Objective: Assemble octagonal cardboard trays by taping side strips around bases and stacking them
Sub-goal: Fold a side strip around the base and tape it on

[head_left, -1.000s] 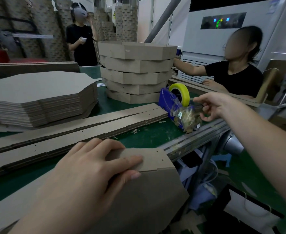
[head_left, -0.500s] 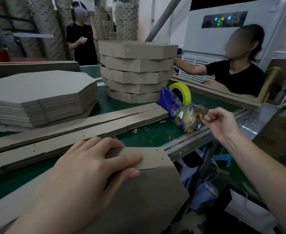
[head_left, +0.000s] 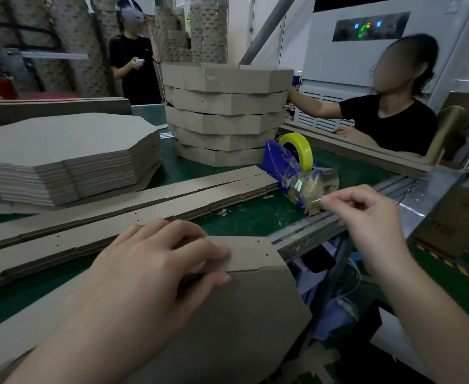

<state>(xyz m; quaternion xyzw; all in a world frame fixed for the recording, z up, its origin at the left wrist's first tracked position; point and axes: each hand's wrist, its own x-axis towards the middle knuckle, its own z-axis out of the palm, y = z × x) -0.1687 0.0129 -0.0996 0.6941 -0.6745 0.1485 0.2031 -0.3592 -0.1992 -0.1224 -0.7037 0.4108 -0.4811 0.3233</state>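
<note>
A cardboard octagonal base (head_left: 241, 314) leans tilted at the table's near edge, with a side strip (head_left: 250, 253) folded along its top edge. My left hand (head_left: 150, 273) lies over that joint, fingers on the strip and thumb on the base, holding the two together. My right hand (head_left: 366, 217) hovers to the right of it, fingertips pinching a short piece of clear tape (head_left: 323, 200) that is hard to make out. Just behind that hand stands the blue tape dispenser (head_left: 280, 167) with its yellow roll (head_left: 297, 146).
Long flat side strips (head_left: 144, 206) lie across the green table (head_left: 255, 220). A pile of flat bases (head_left: 61, 153) sits at the left, and stacked finished trays (head_left: 225, 112) stand behind. One person (head_left: 388, 120) sits across the table; another (head_left: 133, 70) stands at the back.
My right hand has come away from the dispenser towards me and to the left, pinching tape. My left hand has stayed on the strip and base.
</note>
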